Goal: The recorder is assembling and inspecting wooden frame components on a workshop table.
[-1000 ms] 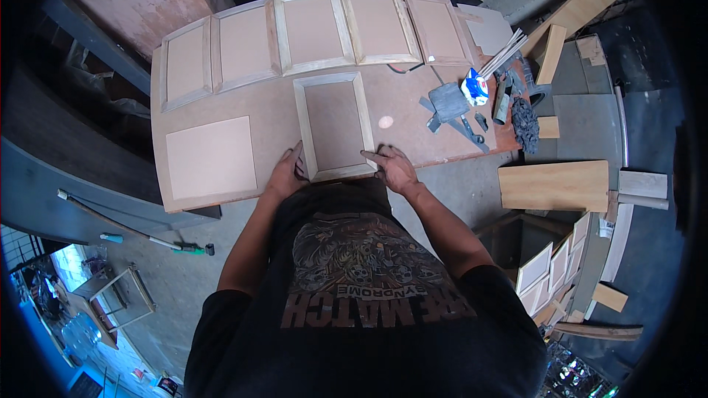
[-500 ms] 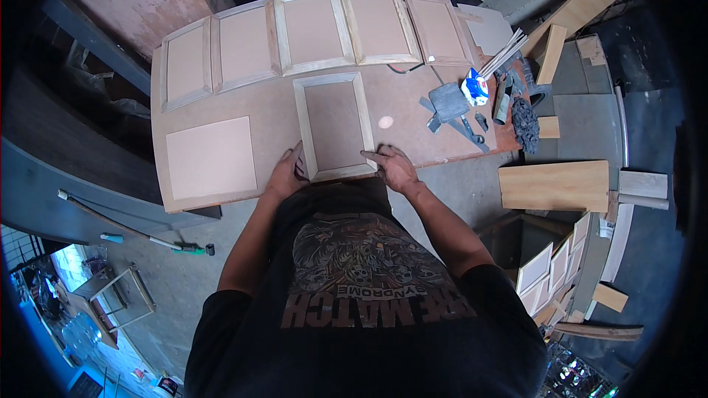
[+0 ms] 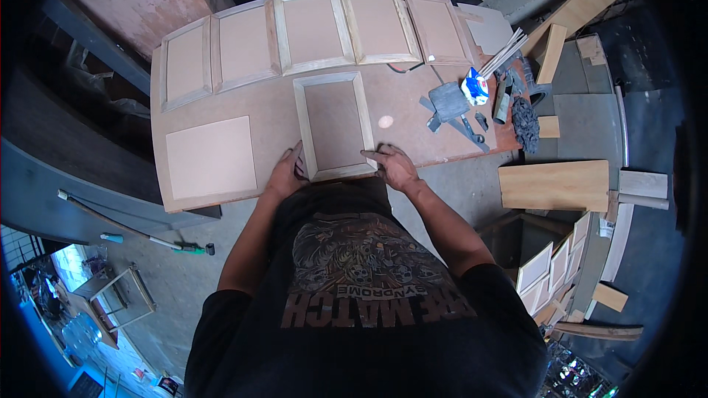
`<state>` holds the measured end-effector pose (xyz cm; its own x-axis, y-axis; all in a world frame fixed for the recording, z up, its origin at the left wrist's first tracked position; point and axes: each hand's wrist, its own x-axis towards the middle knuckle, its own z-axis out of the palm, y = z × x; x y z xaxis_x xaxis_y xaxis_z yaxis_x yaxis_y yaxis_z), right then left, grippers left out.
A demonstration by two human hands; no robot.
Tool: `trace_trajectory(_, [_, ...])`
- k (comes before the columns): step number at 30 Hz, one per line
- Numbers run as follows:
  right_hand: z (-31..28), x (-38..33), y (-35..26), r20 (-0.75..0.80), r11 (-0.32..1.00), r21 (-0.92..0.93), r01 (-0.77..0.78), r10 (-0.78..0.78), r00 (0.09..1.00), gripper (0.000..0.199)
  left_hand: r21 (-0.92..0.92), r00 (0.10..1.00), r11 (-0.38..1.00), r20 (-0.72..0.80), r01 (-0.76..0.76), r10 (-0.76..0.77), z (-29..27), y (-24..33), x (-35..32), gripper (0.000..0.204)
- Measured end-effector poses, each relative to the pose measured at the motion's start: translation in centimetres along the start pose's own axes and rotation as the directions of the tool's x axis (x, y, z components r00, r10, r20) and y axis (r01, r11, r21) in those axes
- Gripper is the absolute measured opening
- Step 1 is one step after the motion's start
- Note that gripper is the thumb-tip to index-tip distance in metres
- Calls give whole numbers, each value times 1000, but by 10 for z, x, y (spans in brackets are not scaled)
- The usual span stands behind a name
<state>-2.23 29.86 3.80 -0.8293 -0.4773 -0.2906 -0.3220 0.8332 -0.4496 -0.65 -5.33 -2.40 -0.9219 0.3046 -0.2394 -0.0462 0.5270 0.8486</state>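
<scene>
A pale wooden rectangular frame lies at the near edge of the workbench, its short side close to my body. Whether a panel or the bench top shows inside it, I cannot tell. My left hand grips its lower left side, fingers against the outer edge. At the lower right corner my right hand holds the frame, with the index finger laid across the wood. To the left, a flat pinkish-brown panel rests on the bench.
Several framed panels line the workbench at the back. A grey square-bladed tool, a blue-and-white packet, thin sticks and a dark crumpled cloth lie right. Wooden boards stand beyond. A hose crosses the floor left.
</scene>
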Motion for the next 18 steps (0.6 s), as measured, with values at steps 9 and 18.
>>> trace_trajectory(9, [1,0,1,-7,1000,-12,14,-15,1000,67,-13,1000,1000,16,25,-25,-2,5,0,116])
trace_trajectory(18, [1,0,2,23,1000,-4,-1,1,1000,69,-4,998,999,39,42,-41,-4,7,0,113])
